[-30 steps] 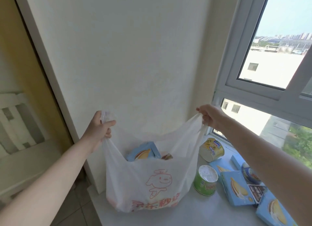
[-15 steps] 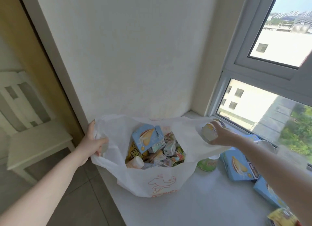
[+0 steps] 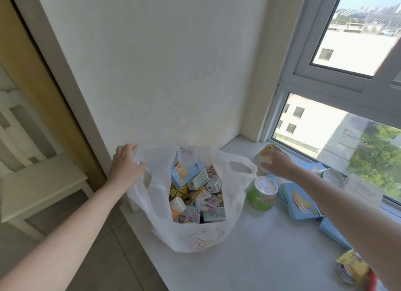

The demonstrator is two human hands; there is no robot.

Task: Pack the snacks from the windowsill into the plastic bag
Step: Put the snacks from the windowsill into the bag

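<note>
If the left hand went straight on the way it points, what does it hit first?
The left hand grips the bag by its handle and points up and forward. Straight on, it would probably meet the wall behind the bag first, though depth is unclear.

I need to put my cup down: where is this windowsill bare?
The widest bare stretch of windowsill lies in front, between the plastic bag, the green tub, the blue boxes and the yellow packet. A small corner behind the bag is free. Along the window it is crowded.
</note>
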